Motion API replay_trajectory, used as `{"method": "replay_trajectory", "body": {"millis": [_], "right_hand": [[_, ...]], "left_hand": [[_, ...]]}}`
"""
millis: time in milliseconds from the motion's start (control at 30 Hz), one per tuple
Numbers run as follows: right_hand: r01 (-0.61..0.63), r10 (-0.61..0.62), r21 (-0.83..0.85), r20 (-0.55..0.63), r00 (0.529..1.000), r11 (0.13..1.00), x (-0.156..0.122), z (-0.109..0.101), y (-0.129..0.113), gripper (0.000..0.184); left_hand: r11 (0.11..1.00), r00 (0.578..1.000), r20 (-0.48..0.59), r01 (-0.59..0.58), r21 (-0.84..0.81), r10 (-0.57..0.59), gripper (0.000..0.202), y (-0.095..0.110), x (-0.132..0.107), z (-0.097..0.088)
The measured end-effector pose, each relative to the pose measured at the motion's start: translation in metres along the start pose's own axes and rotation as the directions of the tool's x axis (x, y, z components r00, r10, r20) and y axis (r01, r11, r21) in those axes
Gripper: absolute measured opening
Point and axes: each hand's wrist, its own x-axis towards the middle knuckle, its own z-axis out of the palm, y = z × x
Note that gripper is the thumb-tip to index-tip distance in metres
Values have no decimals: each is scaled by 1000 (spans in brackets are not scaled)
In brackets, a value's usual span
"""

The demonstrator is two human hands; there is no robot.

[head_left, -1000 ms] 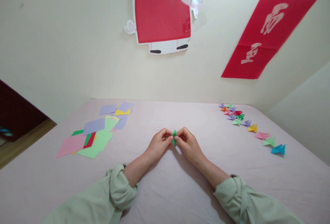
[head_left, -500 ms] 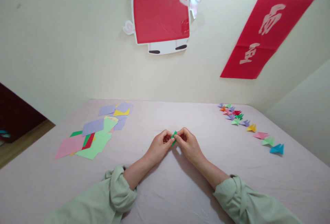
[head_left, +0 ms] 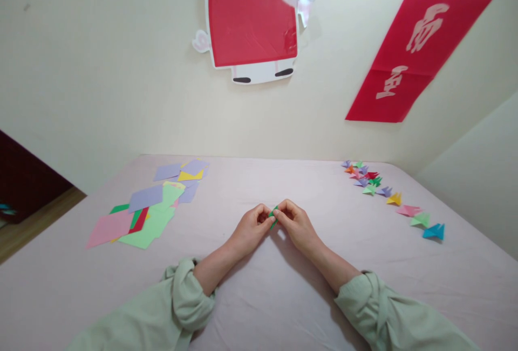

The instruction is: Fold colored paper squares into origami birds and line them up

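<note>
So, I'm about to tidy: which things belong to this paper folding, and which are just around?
Part of it:
green folded paper, pinched by left hand and right hand
loose paper sheets, likely stock
folded paper figures, likely finished

Just around:
cartoon cutout, on the wall
red banner, on the wall

Far wall: pale, bearing a red-bodied cartoon cutout, its top out of view. Right of cutout: red banner with pale markings, slanted in view. Left side: dark brown panel, wood-toned floor along its base.
</note>
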Motion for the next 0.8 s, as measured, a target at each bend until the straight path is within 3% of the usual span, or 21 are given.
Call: {"method": "replay_trajectory", "body": {"millis": [267, 433, 567, 800], "right_hand": [[-34, 34, 7, -24, 999, 999, 0, -1, -5, 33], [-14, 15, -19, 32, 999, 1000, 0, -2, -4, 23], [14, -14, -56, -2, 1000, 998, 0, -1, -4, 22], [-33, 35, 95, -24, 999, 995, 1, -1, -3, 29]], "left_hand": [[1000, 999, 37, 18, 7, -19, 22, 6, -3, 2], [1000, 1000, 26, 6, 24, -7, 23, 4, -2, 1], [1000, 1000, 10, 8, 11, -9, 22, 5, -1, 1], [996, 994, 75, 85, -27, -83, 27, 12, -4, 2]]}}
